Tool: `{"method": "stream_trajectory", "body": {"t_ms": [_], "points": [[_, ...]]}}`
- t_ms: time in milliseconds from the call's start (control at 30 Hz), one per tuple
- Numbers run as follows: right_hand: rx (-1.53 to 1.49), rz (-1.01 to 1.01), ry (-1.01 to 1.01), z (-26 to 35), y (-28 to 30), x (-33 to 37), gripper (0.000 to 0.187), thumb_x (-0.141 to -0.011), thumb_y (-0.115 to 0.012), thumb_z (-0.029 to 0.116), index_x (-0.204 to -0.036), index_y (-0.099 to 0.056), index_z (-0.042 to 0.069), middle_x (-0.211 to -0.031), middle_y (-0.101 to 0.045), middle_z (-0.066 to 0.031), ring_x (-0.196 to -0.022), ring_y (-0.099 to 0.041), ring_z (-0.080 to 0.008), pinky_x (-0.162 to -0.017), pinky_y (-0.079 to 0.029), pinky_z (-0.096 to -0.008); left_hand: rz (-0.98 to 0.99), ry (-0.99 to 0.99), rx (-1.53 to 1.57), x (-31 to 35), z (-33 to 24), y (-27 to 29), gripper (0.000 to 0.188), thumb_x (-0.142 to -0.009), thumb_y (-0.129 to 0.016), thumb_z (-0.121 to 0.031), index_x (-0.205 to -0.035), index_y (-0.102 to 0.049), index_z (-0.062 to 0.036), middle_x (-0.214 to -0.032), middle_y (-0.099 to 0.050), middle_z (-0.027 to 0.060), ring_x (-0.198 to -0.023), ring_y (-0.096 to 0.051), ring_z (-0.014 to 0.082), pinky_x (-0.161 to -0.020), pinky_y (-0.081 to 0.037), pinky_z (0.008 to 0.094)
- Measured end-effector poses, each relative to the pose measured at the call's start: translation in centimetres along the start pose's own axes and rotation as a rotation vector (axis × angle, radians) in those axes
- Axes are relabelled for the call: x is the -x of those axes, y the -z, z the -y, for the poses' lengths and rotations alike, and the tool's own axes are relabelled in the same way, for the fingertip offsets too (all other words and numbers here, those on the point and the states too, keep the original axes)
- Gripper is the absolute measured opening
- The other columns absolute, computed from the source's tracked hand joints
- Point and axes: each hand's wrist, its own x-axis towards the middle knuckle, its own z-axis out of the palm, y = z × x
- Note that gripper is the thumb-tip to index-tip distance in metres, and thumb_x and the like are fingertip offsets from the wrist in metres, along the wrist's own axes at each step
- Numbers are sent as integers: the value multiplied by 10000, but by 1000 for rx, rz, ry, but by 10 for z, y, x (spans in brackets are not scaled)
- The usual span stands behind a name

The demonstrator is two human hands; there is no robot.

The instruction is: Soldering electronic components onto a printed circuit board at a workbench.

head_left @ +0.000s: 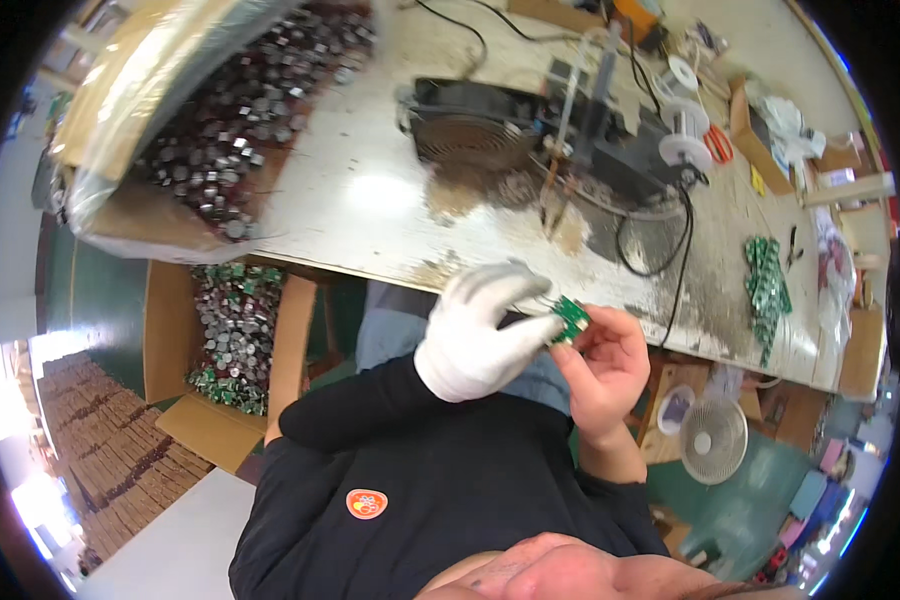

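A small green circuit board (pixel 571 319) is held up in front of my chest, just off the table's near edge. Bare fingers of my right hand (pixel 610 365) pinch it from the right. My left hand (pixel 485 332), in a white glove, grips its left side between thumb and fingers. Thin pale strands, perhaps wire leads, show between the gloved fingertips and the board; what they are is unclear. Beyond my hands stands a soldering setup (pixel 560 190) with thin upright rods, beside a black round-grilled fan (pixel 475 140).
A plastic-lined box of small metallic parts (pixel 240 135) fills the table's left. Below it, a cardboard box (pixel 290 345) holds green boards. At right lie wire spools (pixel 684 150), orange scissors (pixel 718 143), a stack of green boards (pixel 765 290) and pliers (pixel 793 248). Black cables (pixel 685 240) cross the table.
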Motion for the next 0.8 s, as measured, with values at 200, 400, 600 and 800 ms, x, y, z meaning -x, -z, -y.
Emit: {"method": "stream_trajectory", "body": {"t_ms": [200, 400, 600, 800], "points": [[39, 124, 181, -2, -30, -11, 332, -833, -652, 57, -1134, -549, -40, -1070, -482, -94, -855, -467, -132, -750, -406, -245, -82, 122, 110, 1, -5, 42, 364, -601, -820, -154, -929, -669, -109, -973, -614, 87, -864, -612, 269, -746, -495, 368], [-513, 176, -153, -24, -91, -32, 157, -927, -520, -6, -1077, -557, -33, -1068, -586, -76, -955, -550, -123, -864, -423, -253, -235, 625, 670, 12, 10, 70, 323, -787, -776, -209, -956, -633, 25, -962, -590, 93, -862, -589, 132, -707, -489, 266], [-595, 153, -226, -48, -140, -72, 69, -938, -549, 45, -957, -584, -12, -871, -642, -60, -753, -604, -110, -690, -475, -230, -197, 896, 942, -1, 54, 109, 282, -787, -735, -77, -1014, -642, 63, -898, -668, 71, -786, -607, 115, -728, -495, 259], [-606, 129, -377, -77, -166, -104, 94, -927, -580, 87, -909, -590, -5, -772, -638, -86, -616, -585, -138, -587, -487, -258, -238, 992, 1287, 16, 126, 100, 224, -864, -650, -119, -1042, -644, 16, -910, -676, 77, -787, -640, 155, -737, -511, 282]]}}
